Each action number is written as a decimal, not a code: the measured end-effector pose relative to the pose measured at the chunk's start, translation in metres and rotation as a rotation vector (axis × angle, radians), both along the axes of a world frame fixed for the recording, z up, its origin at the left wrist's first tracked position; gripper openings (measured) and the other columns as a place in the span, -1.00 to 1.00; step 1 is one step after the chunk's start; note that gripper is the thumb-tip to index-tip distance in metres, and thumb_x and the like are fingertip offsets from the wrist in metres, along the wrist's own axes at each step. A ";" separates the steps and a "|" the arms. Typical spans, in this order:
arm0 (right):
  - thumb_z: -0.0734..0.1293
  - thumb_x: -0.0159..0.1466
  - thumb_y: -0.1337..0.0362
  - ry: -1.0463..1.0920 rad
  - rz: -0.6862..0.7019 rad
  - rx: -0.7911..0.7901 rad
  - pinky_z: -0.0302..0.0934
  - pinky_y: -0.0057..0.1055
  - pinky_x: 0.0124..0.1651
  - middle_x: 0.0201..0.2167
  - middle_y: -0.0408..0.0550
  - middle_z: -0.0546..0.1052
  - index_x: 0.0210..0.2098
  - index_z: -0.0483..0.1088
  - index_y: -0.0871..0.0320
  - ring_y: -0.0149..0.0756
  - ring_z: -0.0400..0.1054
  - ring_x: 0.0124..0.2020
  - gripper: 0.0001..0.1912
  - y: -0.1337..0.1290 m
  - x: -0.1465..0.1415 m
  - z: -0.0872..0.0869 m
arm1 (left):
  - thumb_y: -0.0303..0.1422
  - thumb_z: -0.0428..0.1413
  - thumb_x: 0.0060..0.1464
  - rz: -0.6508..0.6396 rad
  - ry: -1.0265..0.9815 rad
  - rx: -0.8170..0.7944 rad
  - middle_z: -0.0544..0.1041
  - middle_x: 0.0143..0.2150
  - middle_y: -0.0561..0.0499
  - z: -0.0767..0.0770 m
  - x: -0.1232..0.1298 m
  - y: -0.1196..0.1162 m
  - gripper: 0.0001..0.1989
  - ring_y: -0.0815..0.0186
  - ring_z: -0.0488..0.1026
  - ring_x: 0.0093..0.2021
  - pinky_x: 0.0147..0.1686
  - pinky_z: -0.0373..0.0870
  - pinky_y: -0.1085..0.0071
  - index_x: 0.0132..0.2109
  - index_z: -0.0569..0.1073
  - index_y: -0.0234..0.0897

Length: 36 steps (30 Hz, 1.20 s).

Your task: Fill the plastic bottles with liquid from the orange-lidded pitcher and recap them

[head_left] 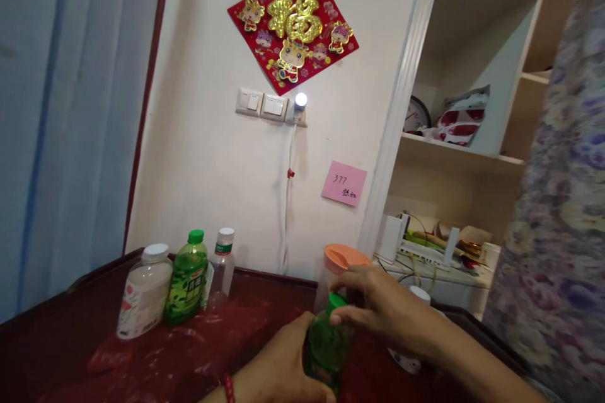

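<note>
A green bottle (326, 346) with a green cap (336, 302) stands at the lower middle of the view. Wrapped around its body is my left hand (283, 359), closed, with a red beaded bracelet at the wrist. My right hand (373, 305) comes from the right, its thumb and fingers curled around the cap. Right behind the bottle is a clear container with an orange lid (346, 255), partly covered by my right hand. A white-capped item (420, 294) shows behind my right forearm, mostly hidden.
On the dark red table (265, 315) to the left stand a white-lidded jar (145, 296), another green bottle (186, 283) and a clear bottle with a white cap (222, 267). A white cable (287, 214) runs down the wall behind. Shelves with a router (418, 250) are at the right.
</note>
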State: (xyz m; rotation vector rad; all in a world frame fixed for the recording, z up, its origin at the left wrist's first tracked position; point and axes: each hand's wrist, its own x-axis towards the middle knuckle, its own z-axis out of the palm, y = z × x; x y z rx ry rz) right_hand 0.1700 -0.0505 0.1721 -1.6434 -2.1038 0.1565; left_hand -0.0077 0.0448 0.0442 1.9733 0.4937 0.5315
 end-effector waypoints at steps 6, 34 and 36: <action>0.40 0.31 0.60 -0.034 0.090 -0.049 0.18 -0.42 0.05 0.04 -0.14 0.45 0.16 0.48 -0.07 -0.22 0.34 0.02 -0.45 -0.006 0.002 0.008 | -0.35 0.39 -0.30 -0.004 0.017 0.002 0.53 -0.07 0.01 -0.001 -0.001 0.000 -0.38 0.11 0.42 -0.12 -0.21 0.36 0.33 -0.01 0.41 -0.20; 0.35 0.34 0.44 0.210 0.064 -0.065 0.24 -0.47 -0.19 -0.18 -0.16 0.54 -0.06 0.52 0.07 -0.23 0.41 -0.17 -0.78 -0.003 0.006 -0.014 | -0.40 0.38 -0.31 -0.012 0.020 -0.022 0.54 -0.06 -0.04 0.000 0.001 -0.001 -0.36 0.04 0.44 -0.07 -0.12 0.39 0.23 0.01 0.41 -0.24; 0.42 0.33 0.38 0.202 -0.024 -0.012 0.13 -0.48 -0.37 -0.37 -0.17 0.50 -0.26 0.49 0.14 -0.27 0.37 -0.35 -0.96 0.002 0.004 -0.024 | -0.40 0.37 -0.29 -0.013 0.021 -0.005 0.53 -0.07 -0.02 -0.001 0.001 0.000 -0.36 0.07 0.44 -0.08 -0.13 0.39 0.25 0.03 0.40 -0.23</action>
